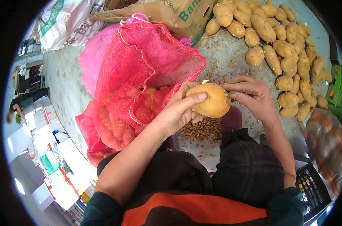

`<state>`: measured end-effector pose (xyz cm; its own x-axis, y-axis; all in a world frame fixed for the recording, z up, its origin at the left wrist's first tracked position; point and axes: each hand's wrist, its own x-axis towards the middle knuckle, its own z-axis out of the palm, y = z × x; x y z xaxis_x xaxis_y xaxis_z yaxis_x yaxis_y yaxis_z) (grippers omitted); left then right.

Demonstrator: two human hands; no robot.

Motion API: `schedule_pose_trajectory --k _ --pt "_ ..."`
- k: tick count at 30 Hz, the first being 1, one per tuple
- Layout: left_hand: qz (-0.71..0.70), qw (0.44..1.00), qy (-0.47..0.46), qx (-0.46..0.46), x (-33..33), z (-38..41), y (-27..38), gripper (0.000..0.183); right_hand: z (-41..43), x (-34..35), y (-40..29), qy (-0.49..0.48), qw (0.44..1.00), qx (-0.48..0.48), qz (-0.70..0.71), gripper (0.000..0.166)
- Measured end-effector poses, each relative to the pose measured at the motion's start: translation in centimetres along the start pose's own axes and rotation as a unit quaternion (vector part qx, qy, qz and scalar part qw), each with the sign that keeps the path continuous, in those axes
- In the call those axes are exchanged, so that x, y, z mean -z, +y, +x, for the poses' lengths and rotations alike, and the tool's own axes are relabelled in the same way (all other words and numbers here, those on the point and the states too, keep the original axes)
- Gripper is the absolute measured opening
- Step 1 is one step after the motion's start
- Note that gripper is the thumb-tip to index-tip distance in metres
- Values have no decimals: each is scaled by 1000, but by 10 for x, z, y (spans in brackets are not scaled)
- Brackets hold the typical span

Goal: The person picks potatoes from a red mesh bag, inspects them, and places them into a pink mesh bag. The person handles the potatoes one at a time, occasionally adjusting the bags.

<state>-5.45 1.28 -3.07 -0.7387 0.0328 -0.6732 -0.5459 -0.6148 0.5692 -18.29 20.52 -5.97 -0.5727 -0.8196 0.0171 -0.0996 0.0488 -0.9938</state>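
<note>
My left hand (185, 108) holds a large potato (212, 100) above the floor, its thumb across the near side. A pale sprout stands on the potato's upper edge. At the potato's right end are the bent fingers of my right hand (248, 94); whether they pinch a small sprout there I cannot tell. Below the potato lies a heap of small brown bits (202, 130). Left of my hands, a red mesh sack (125, 73) with potatoes inside gapes at its mouth. Many loose potatoes (284, 48) lie on the floor at the upper right.
A cardboard box (165, 14) and a white printed sack (66, 25) stand at the top. At the right are a filled net sack (326, 141), a black plastic crate (313, 189) and green boxes (339, 87). A person (27, 99) is at the far left beside white boxes (52, 121).
</note>
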Motion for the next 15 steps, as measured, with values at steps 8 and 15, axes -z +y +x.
schedule_pose_trajectory --k 8,15 --pt "63 995 53 62 2 0 1 47 -2 -6 -26 -20 977 74 -197 22" --pt "62 998 -14 26 6 -3 1 51 -3 -15 -25 18 977 69 -200 20"
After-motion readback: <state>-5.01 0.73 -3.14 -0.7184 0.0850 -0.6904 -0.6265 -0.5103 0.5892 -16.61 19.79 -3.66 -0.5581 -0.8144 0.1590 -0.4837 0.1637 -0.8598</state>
